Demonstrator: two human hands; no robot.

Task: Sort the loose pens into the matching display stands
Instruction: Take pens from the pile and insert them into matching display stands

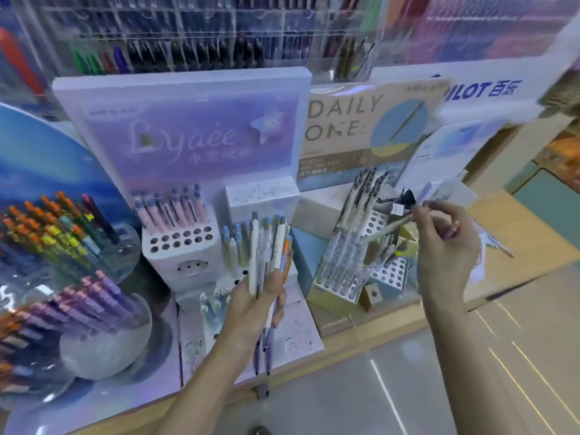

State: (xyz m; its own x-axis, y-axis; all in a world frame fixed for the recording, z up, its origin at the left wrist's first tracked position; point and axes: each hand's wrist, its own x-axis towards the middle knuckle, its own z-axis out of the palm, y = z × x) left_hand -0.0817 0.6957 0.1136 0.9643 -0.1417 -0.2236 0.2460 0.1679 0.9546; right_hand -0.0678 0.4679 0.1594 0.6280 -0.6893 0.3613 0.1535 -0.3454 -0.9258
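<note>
Left hand is curled tight round a bundle of pens, tips pointing down past the wrist, caps standing up in front of the lilac stand. Over on the other side, the right hand pinches a single pale pen by its upper end. It slants down and left from the fingers, its tip just above the holes of the gold-walled stand.
</note>
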